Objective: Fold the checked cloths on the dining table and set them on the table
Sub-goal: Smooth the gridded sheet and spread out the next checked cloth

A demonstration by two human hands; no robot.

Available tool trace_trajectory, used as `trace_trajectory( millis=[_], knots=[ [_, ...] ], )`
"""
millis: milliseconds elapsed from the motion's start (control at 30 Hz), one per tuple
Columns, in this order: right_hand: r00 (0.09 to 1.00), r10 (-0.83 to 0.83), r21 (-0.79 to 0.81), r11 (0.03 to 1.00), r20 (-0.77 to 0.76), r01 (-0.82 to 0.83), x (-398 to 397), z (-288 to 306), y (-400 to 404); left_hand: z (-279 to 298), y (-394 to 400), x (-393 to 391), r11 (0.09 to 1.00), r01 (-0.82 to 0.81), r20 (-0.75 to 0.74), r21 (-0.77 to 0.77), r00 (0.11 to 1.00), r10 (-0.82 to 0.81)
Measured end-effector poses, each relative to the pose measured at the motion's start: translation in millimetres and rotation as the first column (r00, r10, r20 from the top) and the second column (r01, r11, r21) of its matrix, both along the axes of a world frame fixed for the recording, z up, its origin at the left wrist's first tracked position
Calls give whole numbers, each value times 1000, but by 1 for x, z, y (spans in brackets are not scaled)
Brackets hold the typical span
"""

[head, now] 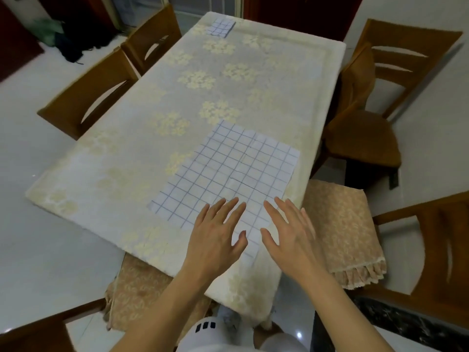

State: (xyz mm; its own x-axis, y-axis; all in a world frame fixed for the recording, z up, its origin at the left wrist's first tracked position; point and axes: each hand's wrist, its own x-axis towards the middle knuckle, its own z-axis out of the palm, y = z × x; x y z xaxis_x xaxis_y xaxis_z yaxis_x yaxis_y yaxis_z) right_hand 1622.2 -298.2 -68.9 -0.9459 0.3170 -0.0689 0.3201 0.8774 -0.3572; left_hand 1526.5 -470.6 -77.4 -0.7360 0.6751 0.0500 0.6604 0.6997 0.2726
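I have both hands out over the near edge of the surface [127, 138], which wears a pale cover with yellow flower clusters. The large checked cloth [228, 168] lies spread flat on the near right part of it, white with blue grid lines and a few crease marks through its middle. Its near corner runs under my hands, while its far edge lies well beyond my fingertips.

My left hand [215, 240] is released, fingers straight and spread, palm down over the cloth's near left part. My right hand [289, 237] is released too, fingers straight and fanned, over the cloth's near right edge. I cannot tell whether either palm presses the cloth or hovers just above it. The two hands sit near each other with a strip of cloth showing between the thumbs.

At the far end of the surface, well apart from both hands, a small folded checked cloth [220, 27] rests near the far edge.

Wooden chairs [83, 97] stand on the left and right sides, and a beige patterned cushion cover [342, 232] shows on the near right seat.
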Motion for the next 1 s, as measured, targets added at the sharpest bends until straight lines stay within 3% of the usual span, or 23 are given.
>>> trace_trajectory(
  millis=[300, 500, 733, 1000],
  knots=[
    [970, 231, -10, 973, 68, -231, -44, -36, 7, -28, -25, -34, 994, 7, -65, -111, 998, -15],
    [953, 278, -32, 961, 122, -276, -57, -71, -27, -66, -78, -86, 939, 251, 32, -236, 968, -250],
    [936, 268, -61, 963, 229, -261, -66, -119, -71, -103, -119, -150, 797, 549, 83, -250, 833, -548],
    [935, 255, 84, 956, 244, -283, -67, -160, -95, -147, -130, -190, 608, 753, 51, -251, 638, -769]
  ],
)
